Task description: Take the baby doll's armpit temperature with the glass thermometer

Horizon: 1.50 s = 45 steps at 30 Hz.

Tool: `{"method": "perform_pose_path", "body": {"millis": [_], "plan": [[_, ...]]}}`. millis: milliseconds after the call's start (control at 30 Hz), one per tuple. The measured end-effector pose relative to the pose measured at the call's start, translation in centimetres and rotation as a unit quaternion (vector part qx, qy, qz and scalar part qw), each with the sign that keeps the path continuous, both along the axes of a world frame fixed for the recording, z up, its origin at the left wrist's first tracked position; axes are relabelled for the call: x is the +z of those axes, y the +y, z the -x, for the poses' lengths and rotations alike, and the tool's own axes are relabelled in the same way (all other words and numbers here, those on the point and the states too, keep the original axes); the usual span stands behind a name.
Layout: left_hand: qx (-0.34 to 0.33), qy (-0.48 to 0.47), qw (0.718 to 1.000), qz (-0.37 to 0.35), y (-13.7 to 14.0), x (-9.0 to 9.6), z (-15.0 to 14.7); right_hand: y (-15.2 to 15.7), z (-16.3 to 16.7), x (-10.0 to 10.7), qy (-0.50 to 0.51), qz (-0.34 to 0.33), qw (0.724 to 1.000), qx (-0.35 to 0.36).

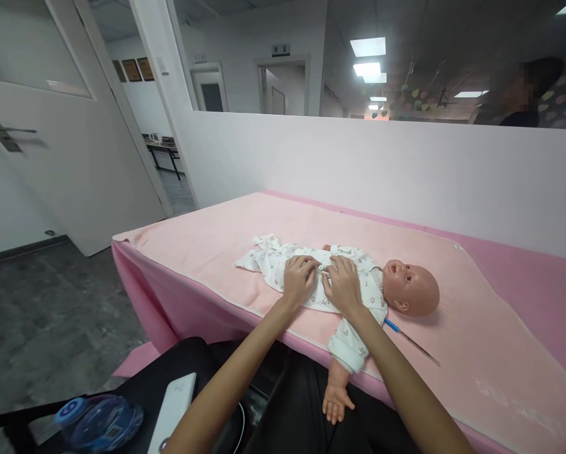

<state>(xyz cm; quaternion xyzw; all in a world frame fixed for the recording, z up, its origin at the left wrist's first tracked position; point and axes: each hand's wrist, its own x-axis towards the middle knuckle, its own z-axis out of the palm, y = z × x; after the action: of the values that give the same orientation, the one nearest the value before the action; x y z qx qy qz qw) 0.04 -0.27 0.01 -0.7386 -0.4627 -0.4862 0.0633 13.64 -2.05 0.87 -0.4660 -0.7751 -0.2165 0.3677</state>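
Note:
A baby doll lies on its back, its head to the right. It wears a white patterned romper, with the legs of the garment stretching left. My left hand is closed on the cloth at the front of the romper, fingers curled. Close beside it, my right hand pinches the same front opening from the right. A small greenish fastener shows between my fingertips; whether it is done up I cannot tell. One doll arm hangs over the near table edge, below my right forearm.
A screwdriver with a blue handle lies beside the doll's shoulder. Pink cloth covers the table, which stands against a white wall with a window. At lower left, a water bottle and a white power bank rest on a black chair.

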Motion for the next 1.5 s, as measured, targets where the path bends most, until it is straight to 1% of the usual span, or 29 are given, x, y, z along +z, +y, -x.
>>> {"method": "perform_pose_path", "body": {"millis": [100, 167, 300, 533, 867, 1133, 1267, 1500], "plan": [[-0.014, -0.005, 1.000, 0.008, -0.2, 0.1, 0.0, -0.3, -0.2, -0.2, 0.024, 0.006, 0.999, 0.037], [-0.030, 0.001, 1.000, 0.008, -0.4, 0.3, 0.0, -0.4, -0.3, -0.1, 0.039, 0.011, 0.998, 0.048], [-0.048, 0.025, 0.999, 0.001, -0.7, 0.4, -0.3, -0.2, -0.2, -0.2, 0.058, 0.021, 0.998, 0.031], [-0.035, 0.057, 0.998, 0.004, -0.7, 0.4, -0.8, 0.0, -0.4, -0.5, 0.056, 0.011, 0.998, 0.011], [-0.009, 0.060, 0.998, 0.001, -0.6, 0.0, -1.0, 0.1, -0.4, -0.6, 0.056, 0.026, 0.998, -0.006], [-0.034, 0.036, 0.999, 0.018, -0.7, 0.1, -0.9, 0.0, -0.4, -0.6, 0.058, 0.024, 0.998, -0.007], [-0.035, 0.022, 0.999, 0.020, -0.7, 0.2, -0.8, 0.0, -0.4, -0.6, 0.062, 0.026, 0.998, -0.007], [-0.021, 0.048, 0.998, 0.017, -0.6, 0.3, -0.9, -0.1, -0.4, -0.5, 0.059, 0.030, 0.998, -0.012]]}}
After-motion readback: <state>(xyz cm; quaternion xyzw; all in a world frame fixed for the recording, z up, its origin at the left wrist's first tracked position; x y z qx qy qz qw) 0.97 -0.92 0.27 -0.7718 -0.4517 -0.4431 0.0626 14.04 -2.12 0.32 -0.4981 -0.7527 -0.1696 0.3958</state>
